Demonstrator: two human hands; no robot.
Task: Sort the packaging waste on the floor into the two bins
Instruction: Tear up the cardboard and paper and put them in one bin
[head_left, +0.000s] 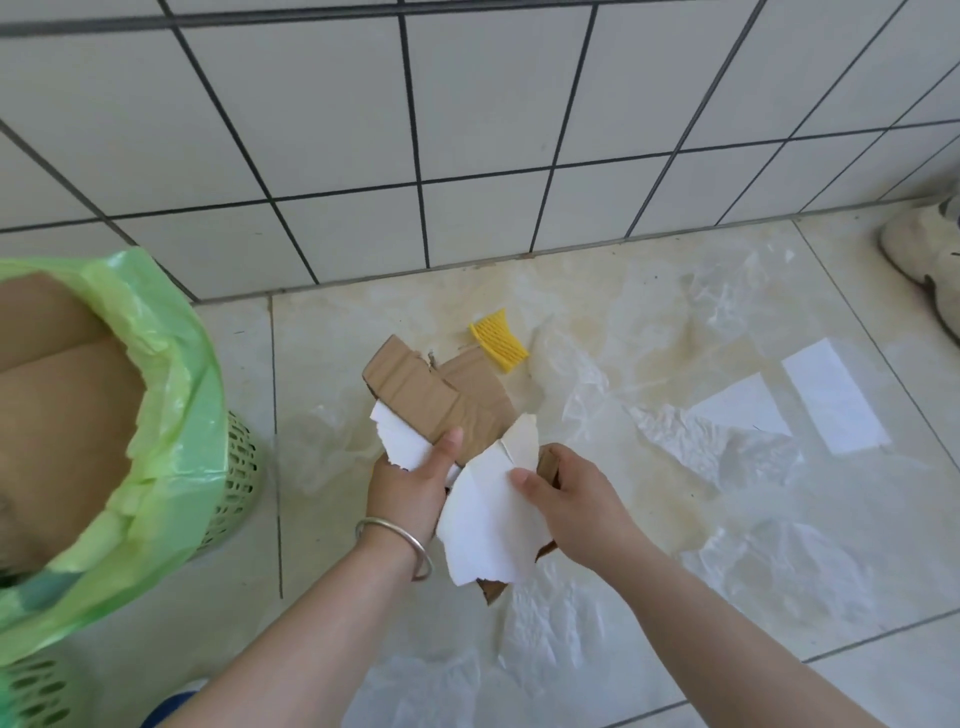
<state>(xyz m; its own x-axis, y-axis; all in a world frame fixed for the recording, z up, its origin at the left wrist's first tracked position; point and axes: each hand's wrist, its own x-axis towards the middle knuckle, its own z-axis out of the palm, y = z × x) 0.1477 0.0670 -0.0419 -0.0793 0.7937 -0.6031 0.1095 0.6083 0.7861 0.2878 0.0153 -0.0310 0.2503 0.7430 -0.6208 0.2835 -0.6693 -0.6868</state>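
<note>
Holding card (426, 397) + paper (493, 519) above floor, both hands closed: left (410, 493) on card, right (571, 499) pinching paper. Risking scraps slipping en route to bin (171, 415); grip looking loose.

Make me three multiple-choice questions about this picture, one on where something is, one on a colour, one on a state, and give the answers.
1. Where is the bin?
A. left of the hands
B. by the shoe
C. behind the yellow foam net

2. What colour is the bin liner?
A. black
B. green
C. blue

3. The torn cardboard and paper are
A. lying on the floor
B. in the bin
C. held in both hands

Answers: A, it stands at the frame's left edge; B, the liner is pale green; C, left hand and right hand grip them.
</note>
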